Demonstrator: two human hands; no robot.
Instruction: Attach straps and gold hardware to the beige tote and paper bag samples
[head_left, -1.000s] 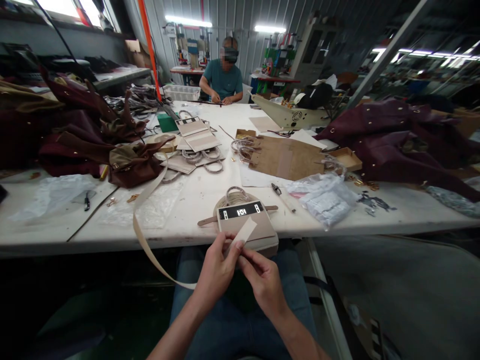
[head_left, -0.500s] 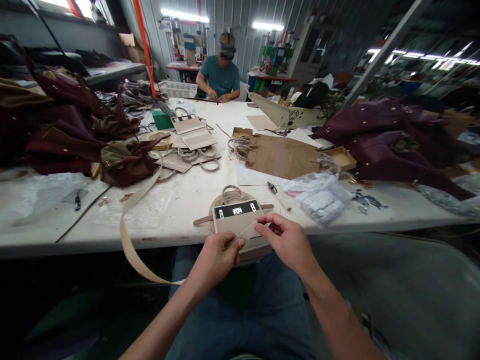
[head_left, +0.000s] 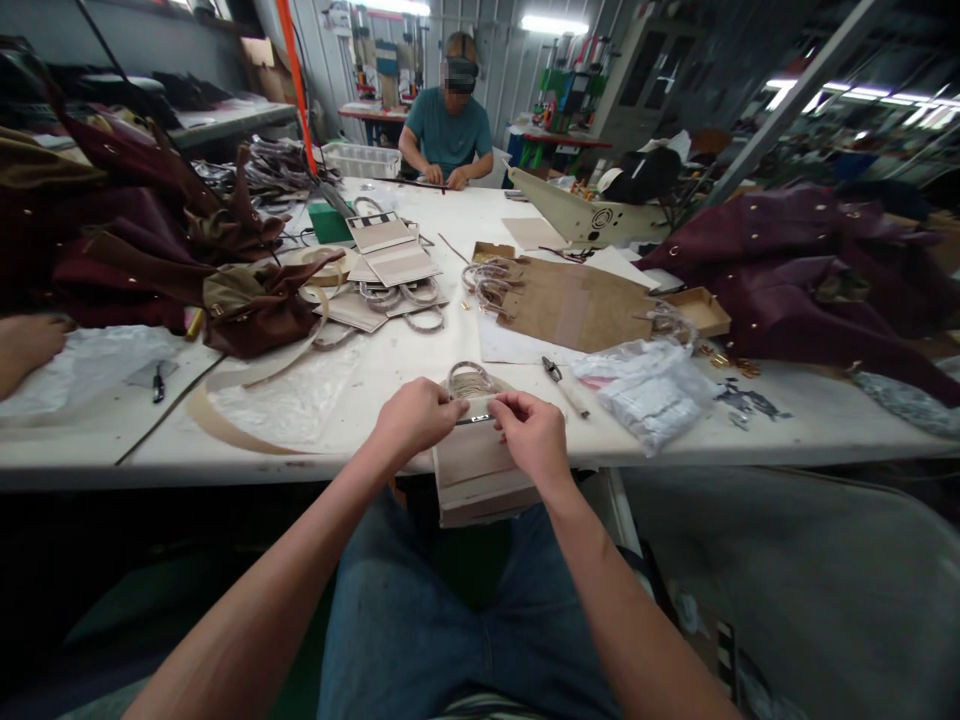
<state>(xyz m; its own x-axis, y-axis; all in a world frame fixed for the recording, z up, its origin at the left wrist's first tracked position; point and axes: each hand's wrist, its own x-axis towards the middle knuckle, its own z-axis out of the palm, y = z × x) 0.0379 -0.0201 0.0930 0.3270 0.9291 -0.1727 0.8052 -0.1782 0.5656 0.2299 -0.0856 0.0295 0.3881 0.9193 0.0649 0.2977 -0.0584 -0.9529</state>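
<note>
A beige flat piece with a dark strip hangs over the table's front edge, above my lap. My left hand is closed at its upper left, thumb and fingers pinched on a short pale strip. The fingers of my right hand pinch the strip's other end, so it lies across the dark band and hides part of it. Just beyond the hands, a looped handle rests on the table.
Beige pieces with looped handles are stacked left of centre; a brown panel lies right. Pliers and a plastic bag sit right of my hands. Maroon bags flank both sides. A person sits opposite; another hand is far left.
Both hands have moved up and forward, bringing the pale strip over the dark band. The beige tape at left has dropped onto the table, and another person's hand has appeared at far left.
</note>
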